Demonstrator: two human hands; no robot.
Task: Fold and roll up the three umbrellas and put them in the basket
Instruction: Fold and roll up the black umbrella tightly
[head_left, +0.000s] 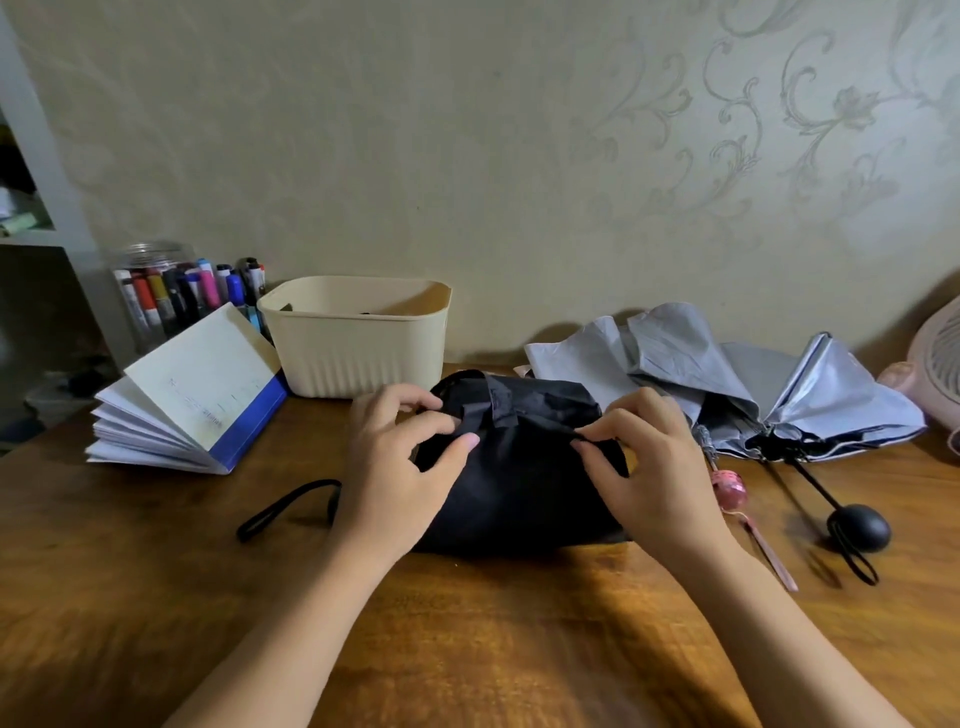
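A black umbrella (519, 467) lies collapsed on the wooden table (467, 649) in front of me, its wrist loop (283, 506) trailing left. My left hand (400, 467) pinches its fabric near the strap. My right hand (649, 467) pinches a fold on its right side. Behind it to the right, a grey umbrella (727, 374) lies loose and unfolded, with a black round handle (857, 527). A pink handle (730, 486) with a strap shows between the two; the rest of that umbrella is hidden. The cream basket (358, 338) stands at the back, left of centre.
An open notebook with a blue cover (192, 400) lies left of the basket. A jar of markers (176, 296) stands behind it. A pink fan (935, 374) sits at the far right edge. A white shelf (31, 208) is at the left.
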